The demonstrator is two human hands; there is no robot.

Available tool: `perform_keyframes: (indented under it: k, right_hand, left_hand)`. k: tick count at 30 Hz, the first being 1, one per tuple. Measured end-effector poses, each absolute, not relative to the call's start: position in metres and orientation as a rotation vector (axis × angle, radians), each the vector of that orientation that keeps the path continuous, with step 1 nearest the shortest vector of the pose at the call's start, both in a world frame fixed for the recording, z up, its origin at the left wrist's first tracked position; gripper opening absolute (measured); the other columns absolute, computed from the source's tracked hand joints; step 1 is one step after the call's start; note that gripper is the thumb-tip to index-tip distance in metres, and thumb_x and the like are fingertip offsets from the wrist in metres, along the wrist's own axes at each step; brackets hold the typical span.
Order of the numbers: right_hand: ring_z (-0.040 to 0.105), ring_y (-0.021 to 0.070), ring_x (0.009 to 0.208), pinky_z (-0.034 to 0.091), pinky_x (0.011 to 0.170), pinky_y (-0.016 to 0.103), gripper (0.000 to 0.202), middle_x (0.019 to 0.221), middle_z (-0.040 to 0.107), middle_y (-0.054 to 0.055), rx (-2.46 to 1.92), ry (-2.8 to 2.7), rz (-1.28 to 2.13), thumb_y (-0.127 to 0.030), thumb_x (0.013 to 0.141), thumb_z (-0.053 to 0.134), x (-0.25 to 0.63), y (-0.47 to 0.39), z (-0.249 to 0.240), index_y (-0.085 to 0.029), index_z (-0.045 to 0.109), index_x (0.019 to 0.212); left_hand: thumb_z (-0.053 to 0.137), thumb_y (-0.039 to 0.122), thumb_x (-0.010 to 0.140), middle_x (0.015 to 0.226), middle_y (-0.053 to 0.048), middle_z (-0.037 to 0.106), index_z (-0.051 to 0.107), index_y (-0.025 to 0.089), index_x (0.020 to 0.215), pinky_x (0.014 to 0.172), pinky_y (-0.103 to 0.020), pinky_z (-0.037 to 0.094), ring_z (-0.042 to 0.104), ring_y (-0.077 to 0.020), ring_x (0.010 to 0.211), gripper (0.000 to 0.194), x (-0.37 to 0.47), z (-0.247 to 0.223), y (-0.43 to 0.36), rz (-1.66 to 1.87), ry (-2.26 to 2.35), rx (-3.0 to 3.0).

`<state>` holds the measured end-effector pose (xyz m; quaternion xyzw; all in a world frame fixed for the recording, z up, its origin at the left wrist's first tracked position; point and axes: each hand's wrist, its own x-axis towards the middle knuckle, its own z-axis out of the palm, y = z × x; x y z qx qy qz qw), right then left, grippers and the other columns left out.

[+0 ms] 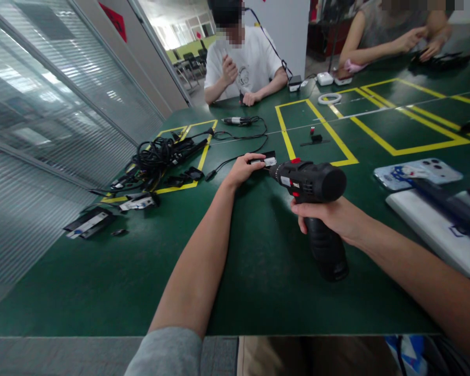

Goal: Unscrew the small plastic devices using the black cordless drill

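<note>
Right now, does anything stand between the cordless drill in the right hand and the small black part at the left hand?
Nothing visible: the nose of the cordless drill in the right hand is close beside the small black part; the left hand holds its left end. Contact is unclear.

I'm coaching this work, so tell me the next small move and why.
I'd probably seat the drill squarely against the labelled black piece: the left hand holds the piece, the right hand grips the drill with its tip aimed there, but whether they touch is hard to make out.
</note>
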<state>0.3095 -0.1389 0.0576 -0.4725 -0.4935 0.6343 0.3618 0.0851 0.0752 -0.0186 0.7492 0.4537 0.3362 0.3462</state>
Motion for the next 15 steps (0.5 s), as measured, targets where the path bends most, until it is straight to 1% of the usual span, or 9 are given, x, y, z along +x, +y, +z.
perform_keyframes:
  k: [2,8,15]
  right_hand:
    - [0.058,0.0152,0.052,0.043,0.056,0.031,0.017,0.063,0.065,0.002,-1.22,-1.269,1.633,-0.03,0.077,0.074,0.3094,-0.1385,0.0572,-0.018,0.064,0.083]
    - [0.058,0.0161,0.05,0.044,0.057,0.031,0.017,0.054,0.064,0.001,-1.221,-1.283,1.629,-0.031,0.077,0.073,0.3092,-0.1388,0.0587,-0.017,0.063,0.08]
    - [0.057,0.0156,0.048,0.043,0.055,0.03,0.018,0.052,0.063,0.001,-1.229,-1.276,1.619,-0.031,0.074,0.074,0.3073,-0.1391,0.06,-0.017,0.064,0.078]
  left_hand:
    - [0.071,0.043,0.075,0.124,-0.007,0.069,0.073,0.02,0.115,0.109,-0.038,0.04,0.06,-0.0236,0.115,0.046,0.0849,-0.019,0.0755,0.881,1.17,1.943]
    - [0.071,0.043,0.074,0.122,-0.007,0.069,0.073,0.021,0.115,0.109,-0.038,0.04,0.061,-0.0239,0.114,0.046,0.0843,-0.0205,0.0763,0.885,1.167,1.938]
    - [0.071,0.044,0.074,0.121,-0.008,0.069,0.073,0.02,0.115,0.109,-0.038,0.039,0.06,-0.0243,0.116,0.047,0.0843,-0.0183,0.0747,0.882,1.168,1.942]
